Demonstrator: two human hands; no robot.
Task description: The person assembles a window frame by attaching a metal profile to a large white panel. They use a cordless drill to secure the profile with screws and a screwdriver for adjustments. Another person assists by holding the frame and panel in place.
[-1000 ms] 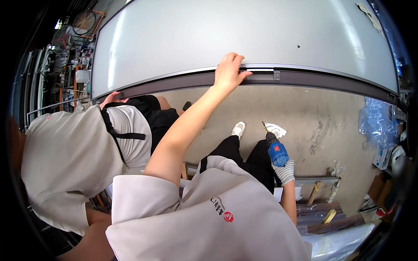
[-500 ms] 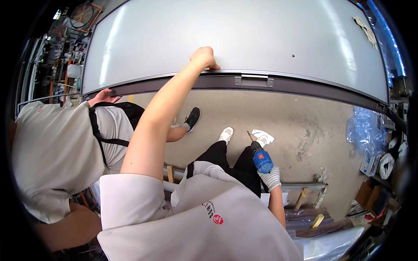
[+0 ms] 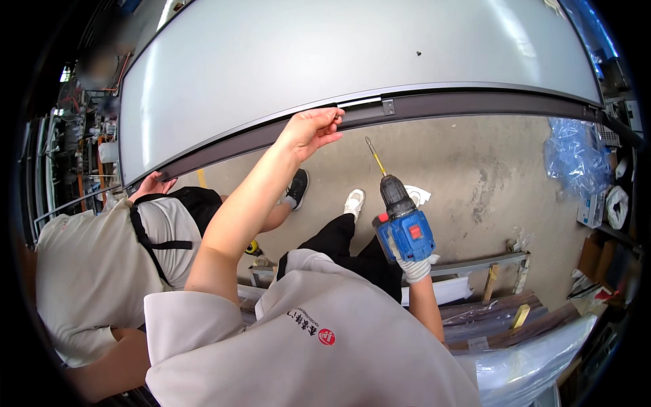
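Note:
My bare left hand is at the dark front edge of a large grey panel. Its thumb and fingertips are pinched together beside a metal bracket on that dark edge profile. What they pinch is too small to make out. In a striped white glove, my right hand grips a blue and black cordless drill. A long yellowish bit points from the drill up toward the profile, apart from it. A small dark piece lies on the panel.
At the left a person has a hand at the panel's corner. Crumpled clear blue plastic lies at the right. Behind me are a metal rail and plastic-wrapped profiles. A white paper lies by my foot.
My left hand has come off the panel's top to the bracket on its front edge, fingers now pinched. My right hand has raised the drill toward the panel.

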